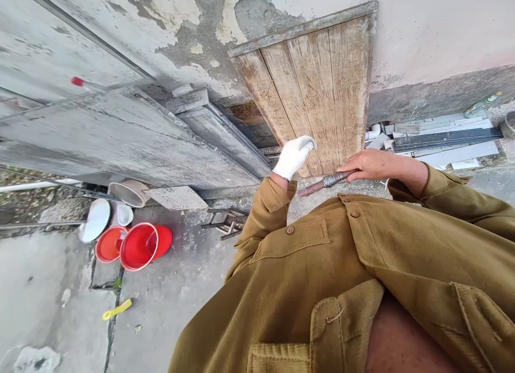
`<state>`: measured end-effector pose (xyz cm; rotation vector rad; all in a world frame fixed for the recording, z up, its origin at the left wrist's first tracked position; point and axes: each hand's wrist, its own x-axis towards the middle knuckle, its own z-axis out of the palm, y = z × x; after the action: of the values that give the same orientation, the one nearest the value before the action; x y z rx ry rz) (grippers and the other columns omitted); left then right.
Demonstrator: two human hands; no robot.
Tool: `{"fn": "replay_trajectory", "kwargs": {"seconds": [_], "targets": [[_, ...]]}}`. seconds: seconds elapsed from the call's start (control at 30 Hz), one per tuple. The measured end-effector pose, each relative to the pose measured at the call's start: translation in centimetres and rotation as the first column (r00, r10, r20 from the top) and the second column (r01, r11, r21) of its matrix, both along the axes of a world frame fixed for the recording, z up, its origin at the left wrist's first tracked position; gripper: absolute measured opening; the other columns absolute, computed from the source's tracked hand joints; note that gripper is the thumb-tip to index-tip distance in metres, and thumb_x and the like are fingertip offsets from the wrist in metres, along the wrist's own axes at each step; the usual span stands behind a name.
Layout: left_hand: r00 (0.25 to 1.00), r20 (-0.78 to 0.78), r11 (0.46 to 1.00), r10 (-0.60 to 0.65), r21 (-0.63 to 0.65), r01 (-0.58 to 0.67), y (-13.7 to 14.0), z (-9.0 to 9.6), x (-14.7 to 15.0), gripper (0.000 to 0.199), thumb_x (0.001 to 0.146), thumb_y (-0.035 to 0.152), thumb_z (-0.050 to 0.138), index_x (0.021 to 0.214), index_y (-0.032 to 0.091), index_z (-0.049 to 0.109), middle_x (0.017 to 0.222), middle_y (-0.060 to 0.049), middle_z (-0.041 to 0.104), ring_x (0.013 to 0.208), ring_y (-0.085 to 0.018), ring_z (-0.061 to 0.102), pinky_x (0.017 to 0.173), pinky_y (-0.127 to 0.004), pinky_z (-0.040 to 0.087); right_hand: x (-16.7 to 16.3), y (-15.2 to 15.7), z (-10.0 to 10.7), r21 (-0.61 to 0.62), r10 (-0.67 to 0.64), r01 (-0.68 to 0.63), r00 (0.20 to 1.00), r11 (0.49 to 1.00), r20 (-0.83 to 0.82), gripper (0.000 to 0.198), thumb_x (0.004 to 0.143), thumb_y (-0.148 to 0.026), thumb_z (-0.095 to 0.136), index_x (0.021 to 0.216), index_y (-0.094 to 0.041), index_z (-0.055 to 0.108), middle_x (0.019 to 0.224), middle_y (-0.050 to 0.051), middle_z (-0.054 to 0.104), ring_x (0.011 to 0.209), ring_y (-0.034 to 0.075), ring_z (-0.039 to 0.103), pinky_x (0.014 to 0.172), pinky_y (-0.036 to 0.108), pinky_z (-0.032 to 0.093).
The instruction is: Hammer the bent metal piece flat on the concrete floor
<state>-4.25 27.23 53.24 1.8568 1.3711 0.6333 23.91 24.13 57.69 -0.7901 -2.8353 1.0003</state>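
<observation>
My right hand (368, 165), bare, is wrapped round a reddish-brown wooden handle (311, 189) bound with silver wire. The working end of this tool is hidden, so its kind does not show. To the left is my left hand (295, 155) in a white glove, its fingers curled in; what they hold, if anything, is hidden. Both hands are at the lower end of a worn wooden board (317, 88), made of several planks with a grey strip along its top. The board leans against the peeling wall.
Grey wooden panels (120, 137) stand at the left. Red buckets (139, 247) and a yellow-handled tool (117, 309) are on the concrete floor. A small wooden stool (227, 222) sits near my left elbow. Stacked strips (446, 139) and a green bottle (483, 104) lie along the wall at right.
</observation>
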Motion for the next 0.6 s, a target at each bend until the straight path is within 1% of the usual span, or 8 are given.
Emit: {"fn": "replay_trajectory", "kwargs": {"seconds": [0.07,0.13,0.2,0.3,0.37,0.47,0.53,0.6], "targets": [[0.995,-0.031,0.991,-0.095,-0.097,0.092,-1.3,-0.8,1.5,0.021,0.097,0.019,0.053,0.091,0.014,0.073,0.088,-0.005,0.072,0.083,-0.017,0.065,0.081,-0.028,0.053,0.4,0.0,1.0,0.090,-0.172,0.182,0.979,0.979,-0.111,0.042,0.104,-0.040,0.061,0.141,-0.027,0.075,0.121,0.006,0.081,0.101,0.023,0.074,0.086,0.030,0.049],[0.977,-0.003,0.965,-0.213,-0.154,0.210,-3.1,-1.1,2.8,0.019,0.096,0.019,0.057,0.091,0.015,0.075,0.088,-0.003,0.073,0.078,-0.015,0.065,0.079,-0.026,0.053,0.9,0.4,2.4,0.184,-0.377,0.404,0.911,0.896,-0.167,0.042,0.104,-0.042,0.059,0.138,-0.025,0.076,0.114,0.007,0.081,0.097,0.024,0.073,0.084,0.033,0.049],[0.949,0.063,0.929,-0.310,-0.193,0.316,-4.9,-0.8,3.7,0.026,0.100,0.023,0.051,0.099,0.016,0.076,0.087,-0.001,0.073,0.074,-0.014,0.065,0.078,-0.024,0.053,1.4,0.9,3.6,0.256,-0.512,0.537,0.843,0.804,-0.162,0.041,0.104,-0.041,0.057,0.135,-0.024,0.077,0.111,0.008,0.081,0.095,0.026,0.072,0.081,0.034,0.048],[0.907,0.123,0.893,-0.402,-0.167,0.419,-6.7,0.7,3.9,0.029,0.101,0.027,0.049,0.103,0.016,0.076,0.093,-0.002,0.076,0.083,-0.015,0.068,0.087,-0.025,0.053,2.0,1.8,4.1,0.352,-0.623,0.611,0.776,0.709,-0.094,0.041,0.104,-0.041,0.054,0.134,-0.026,0.077,0.116,0.009,0.079,0.097,0.028,0.070,0.079,0.036,0.047],[0.884,0.145,0.879,-0.444,-0.122,0.462,-7.1,2.1,3.3,0.029,0.101,0.030,0.051,0.104,0.016,0.076,0.099,-0.003,0.077,0.088,-0.016,0.070,0.092,-0.026,0.053,2.1,2.1,3.6,0.407,-0.660,0.608,0.751,0.681,-0.017,0.041,0.105,-0.042,0.052,0.135,-0.026,0.076,0.118,0.009,0.079,0.098,0.029,0.070,0.078,0.036,0.046],[0.895,0.109,0.900,-0.431,-0.010,0.435,-6.6,4.1,1.8,0.029,0.102,0.030,0.051,0.104,0.017,0.077,0.101,-0.003,0.078,0.095,-0.017,0.072,0.097,-0.026,0.052,1.8,2.2,2.0,0.457,-0.656,0.538,0.740,0.709,0.148,0.041,0.106,-0.043,0.053,0.136,-0.027,0.075,0.117,0.009,0.079,0.095,0.028,0.070,0.074,0.035,0.044],[0.926,0.044,0.924,-0.374,0.097,0.369,-5.8,5.0,0.8,0.029,0.102,0.031,0.052,0.101,0.017,0.077,0.100,-0.004,0.078,0.097,-0.018,0.073,0.099,-0.028,0.051,1.3,2.0,0.9,0.444,-0.599,0.455,0.754,0.772,0.269,0.040,0.106,-0.044,0.054,0.136,-0.029,0.075,0.115,0.009,0.080,0.095,0.027,0.070,0.073,0.034,0.043],[0.952,-0.034,0.938,-0.304,0.161,0.306,-4.8,5.5,0.0,0.028,0.101,0.031,0.053,0.100,0.017,0.077,0.100,-0.005,0.078,0.097,-0.019,0.072,0.099,-0.029,0.052,0.8,1.7,0.0,0.372,-0.488,0.358,0.797,0.857,0.357,0.038,0.105,-0.043,0.056,0.136,-0.029,0.076,0.114,0.009,0.081,0.096,0.027,0.071,0.074,0.032,0.044]]}}
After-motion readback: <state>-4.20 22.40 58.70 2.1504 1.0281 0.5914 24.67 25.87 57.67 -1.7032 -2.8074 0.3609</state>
